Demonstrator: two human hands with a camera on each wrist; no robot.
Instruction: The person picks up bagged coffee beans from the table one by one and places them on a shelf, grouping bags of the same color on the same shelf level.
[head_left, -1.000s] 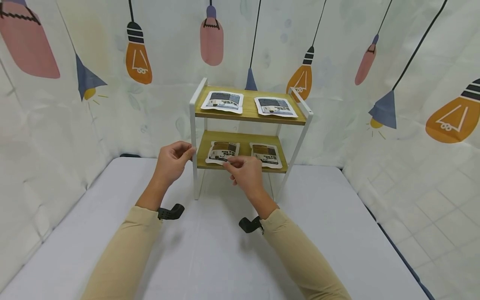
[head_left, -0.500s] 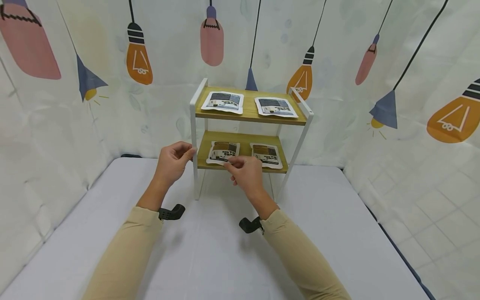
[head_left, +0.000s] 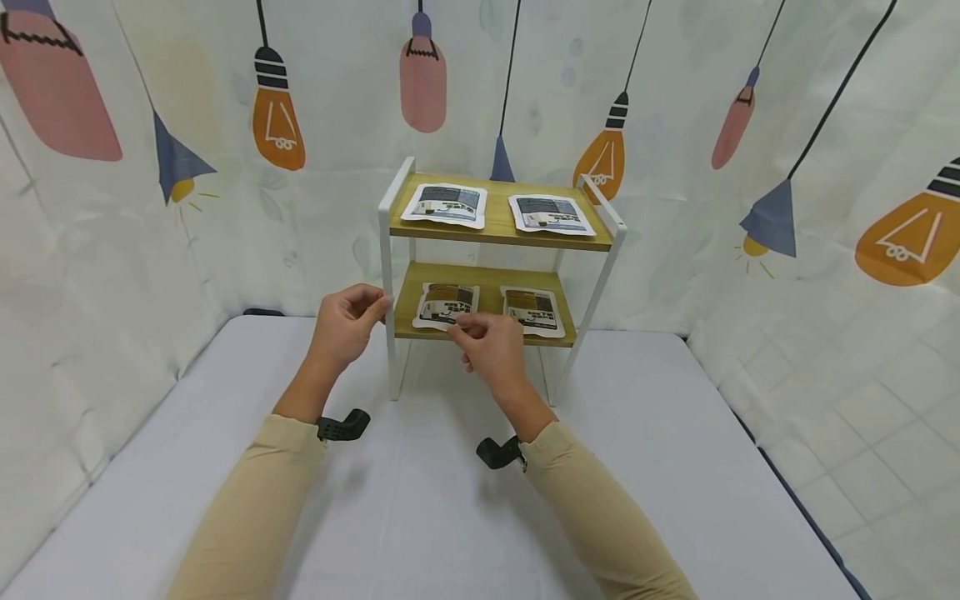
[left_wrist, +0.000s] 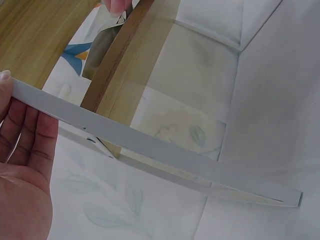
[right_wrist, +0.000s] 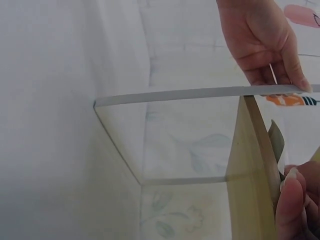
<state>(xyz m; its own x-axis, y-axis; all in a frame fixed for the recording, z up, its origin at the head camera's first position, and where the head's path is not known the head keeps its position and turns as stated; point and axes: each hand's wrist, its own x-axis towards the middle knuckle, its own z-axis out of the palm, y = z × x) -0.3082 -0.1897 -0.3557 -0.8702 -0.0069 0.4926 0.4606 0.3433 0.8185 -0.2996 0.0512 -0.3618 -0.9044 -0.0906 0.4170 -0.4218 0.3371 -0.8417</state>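
A small two-tier rack with wooden shelves and white legs stands in the middle of the table. In the head view my left hand (head_left: 345,323) grips its left front leg (head_left: 392,358); the left wrist view has the thumb on one side and the fingers (left_wrist: 31,132) behind. My right hand (head_left: 495,346) pinches the near edge of a flat printed pouch (head_left: 444,302) lying on the left of the lower shelf (head_left: 491,278). In the right wrist view the pouch's corner (right_wrist: 276,142) curls up past the shelf edge, beside the pinching fingers (right_wrist: 290,200).
Another pouch (head_left: 534,310) lies at the right of the lower shelf, partly behind my right hand. Two more pouches, one left (head_left: 447,204) and one right (head_left: 551,214), lie on the upper shelf. A lamp-patterned curtain (head_left: 322,208) surrounds the white table (head_left: 420,500).
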